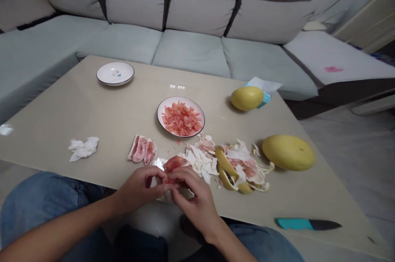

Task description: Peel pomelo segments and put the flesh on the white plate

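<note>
Both hands meet over the table's near edge, fingertips pinched on a small piece of red pomelo flesh (pixel 168 181). My left hand (pixel 142 186) is closed on its left side, and my right hand (pixel 196 196) is closed on its right. Just beyond the fingers lies a larger red pomelo segment (pixel 175 163). Several unpeeled pomelo segments (pixel 140 149) rest to the left of it. A white plate (pixel 159 120) with a dark rim holds a heap of red pomelo pulp (pixel 182 119). White pith and membrane scraps (pixel 202 159) lie right of my hands.
Thick yellow peel (pixel 226 163) is heaped among the scraps. Two whole pomelos (pixel 288 152) sit on the right, the farther one against a tissue pack (pixel 266 92). A knife (pixel 296 223) with a teal handle lies near right. A second plate (pixel 115 73) and crumpled tissue (pixel 83 148) are leftward.
</note>
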{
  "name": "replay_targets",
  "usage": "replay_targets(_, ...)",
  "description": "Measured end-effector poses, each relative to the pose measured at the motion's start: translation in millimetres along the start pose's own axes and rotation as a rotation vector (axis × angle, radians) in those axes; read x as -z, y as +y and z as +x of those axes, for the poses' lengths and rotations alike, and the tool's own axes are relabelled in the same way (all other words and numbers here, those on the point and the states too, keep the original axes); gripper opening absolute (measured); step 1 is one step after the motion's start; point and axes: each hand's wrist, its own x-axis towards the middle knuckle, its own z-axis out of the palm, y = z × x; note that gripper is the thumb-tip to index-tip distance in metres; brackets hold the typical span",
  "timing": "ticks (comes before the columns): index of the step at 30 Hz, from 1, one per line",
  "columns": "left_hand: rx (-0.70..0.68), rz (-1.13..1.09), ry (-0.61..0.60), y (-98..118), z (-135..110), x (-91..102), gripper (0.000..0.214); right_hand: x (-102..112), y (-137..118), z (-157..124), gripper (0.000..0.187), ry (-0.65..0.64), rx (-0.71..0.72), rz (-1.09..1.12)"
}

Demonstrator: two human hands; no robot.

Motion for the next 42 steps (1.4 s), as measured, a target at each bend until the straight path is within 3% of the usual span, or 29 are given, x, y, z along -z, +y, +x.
replay_targets(3,0.006,-0.009,0.003,0,0,0.1,0.015,-3,-1,-1,0.018,-0.005,-0.059,0.071)
replay_targets(7,-0.029,-0.011,0.005,0,-1,-1.7,0.014,-8,1,-2,0.005,-0.029,-0.296,0.308)
replay_targets(12,0.018,-0.147,-0.041,-3,-1,-2.3,0.013,-10,7,0,0.020,-0.125,-0.554,0.711)
replay_targets(23,0.103,-0.410,-0.155,-10,1,0.8,0.016,-9,11,1,0.027,-0.119,-0.730,0.949)
replay_targets(29,0.112,-0.425,-0.154,-10,1,0.2,0.025,-7,13,0,0.028,-0.118,-0.729,1.011)
replay_targets(35,0.254,-0.547,-0.128,-4,1,0.2,0.033,-7,17,0,0.026,-0.117,-0.714,1.089)
replay_targets(42,0.287,-0.528,-0.107,-5,2,0.8,0.036,0,13,5,0.023,-0.058,-0.737,1.056)
